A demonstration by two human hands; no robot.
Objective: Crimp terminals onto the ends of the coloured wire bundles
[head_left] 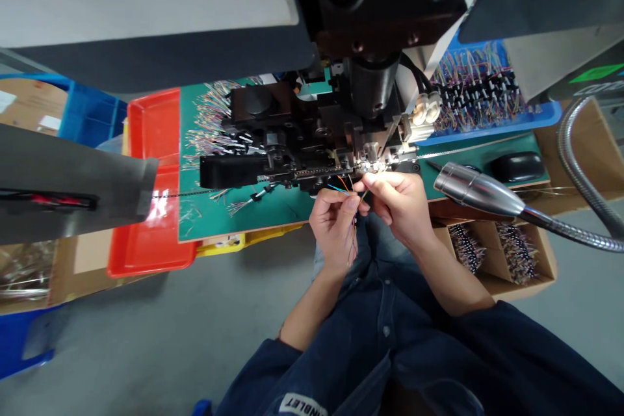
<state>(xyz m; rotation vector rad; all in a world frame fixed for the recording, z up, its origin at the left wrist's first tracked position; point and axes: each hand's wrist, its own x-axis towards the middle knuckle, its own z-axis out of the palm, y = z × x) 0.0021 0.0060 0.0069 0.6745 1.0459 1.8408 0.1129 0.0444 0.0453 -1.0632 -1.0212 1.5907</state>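
Both hands are raised in front of a black wire crimping machine (312, 123). My left hand (334, 227) pinches a bundle of thin coloured wires (351, 244), and their loose ends hang below my fingers. My right hand (392, 205) pinches wires too, with its fingertips right at the metal crimping head (373, 159). The wire tips inside the head are hidden by my fingers and the metal parts. A strip of small terminals (273, 175) appears to run along the machine's front toward the head.
The machine stands on a green mat (287, 214) with fanned wire bundles. A red tray (151, 253) is to the left. A blue tray (487, 127) holds wire bundles at the back right. A gooseneck lamp (475, 190) reaches in from the right, above a compartmented cardboard box (497, 253).
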